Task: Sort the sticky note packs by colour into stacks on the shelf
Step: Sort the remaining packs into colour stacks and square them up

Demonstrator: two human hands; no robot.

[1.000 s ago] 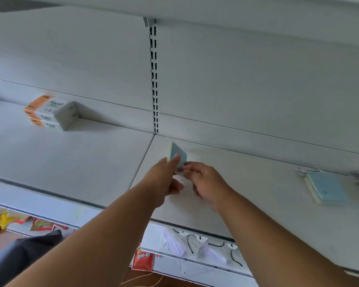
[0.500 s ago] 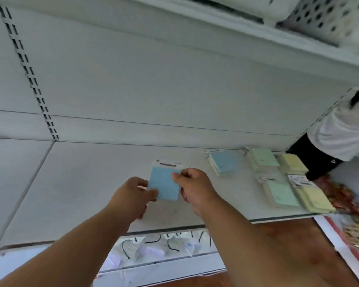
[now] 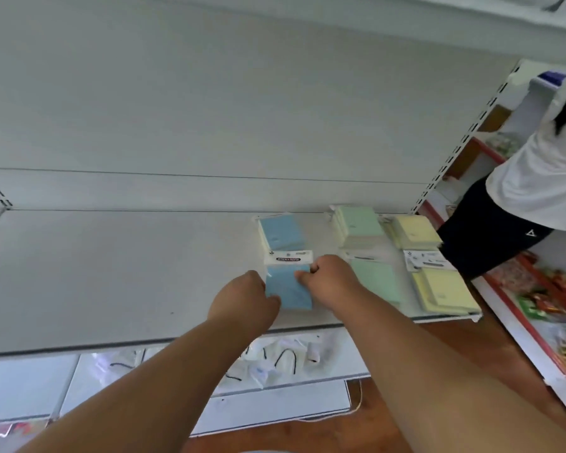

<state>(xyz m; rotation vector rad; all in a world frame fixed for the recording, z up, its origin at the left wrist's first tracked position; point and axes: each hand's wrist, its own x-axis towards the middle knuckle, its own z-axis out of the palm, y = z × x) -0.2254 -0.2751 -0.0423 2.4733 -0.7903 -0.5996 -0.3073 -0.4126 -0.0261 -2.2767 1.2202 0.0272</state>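
Both hands hold one blue sticky note pack [image 3: 288, 287] with a white header card, low over the white shelf [image 3: 111, 273]. My left hand [image 3: 245, 304] grips its left edge; my right hand [image 3: 330, 276] pinches its right edge. Just behind it lies a blue stack [image 3: 281, 232]. To the right are a green stack [image 3: 358, 225] at the back and a green pack [image 3: 378, 282] in front, partly hidden by my right hand. Further right sit a yellow stack [image 3: 412, 230] and a front yellow stack [image 3: 445, 291].
A person in a white top and black shorts [image 3: 517, 204] stands at the shelf's right end. Below the shelf edge lie bagged items with black cords [image 3: 275, 361]. Snack packets [image 3: 549, 295] fill the lower right shelving. The shelf's left part is bare white surface.
The view swung right from the shelf joint to the sorted stacks. The blue pack moved with both hands to the right and now sits just in front of the blue stack.
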